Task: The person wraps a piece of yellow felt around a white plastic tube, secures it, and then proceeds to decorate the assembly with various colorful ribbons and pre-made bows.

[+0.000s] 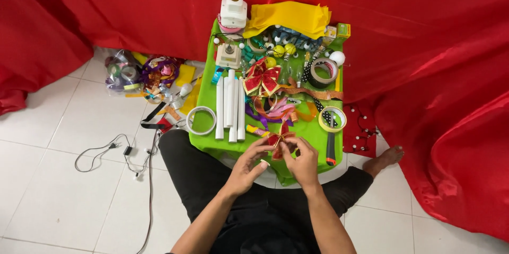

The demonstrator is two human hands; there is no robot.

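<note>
Both hands, left (248, 166) & right (303, 163), pinch a small red bow (278, 143) w/ fingertips over a green table (207, 137); it likely helps to grip the centre firmly, keeping loops even.

A makeshift craft corner set up indoors, likely in a home. The floor (63, 143) is plain white tile, and red cloth drapes (424, 47) hang all around as a backdrop. A low counter (204, 140) under green cloth is crowded with ribbon bows (262, 77), tape rolls (323, 72), white tubes (230, 105) and yellow felt sheets (289, 16). More ribbon spools (143, 74) lie on the tiles.
</note>
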